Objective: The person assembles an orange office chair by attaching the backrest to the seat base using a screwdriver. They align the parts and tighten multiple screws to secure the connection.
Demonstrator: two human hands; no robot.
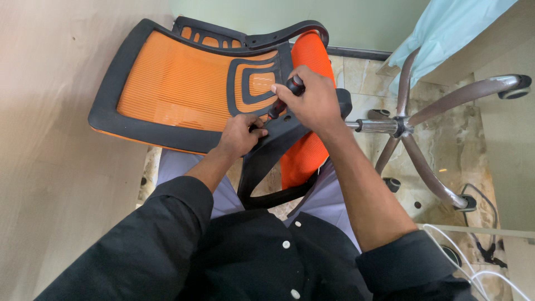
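On the shiny stone floor (362, 72) lies an orange mesh office chair with a black plastic frame (189, 83). At its back, the right hand (315, 100) squeezes a black-handled screwdriver (287, 95); the left hand (239, 134) pinches the frame beside it.

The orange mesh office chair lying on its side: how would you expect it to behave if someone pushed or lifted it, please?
The office chair would probably be awkward and fairly heavy to lift, given its metal star base. Pushed, it would likely scrape rather than roll, since the casters are off the floor. The mesh back probably gives slightly.
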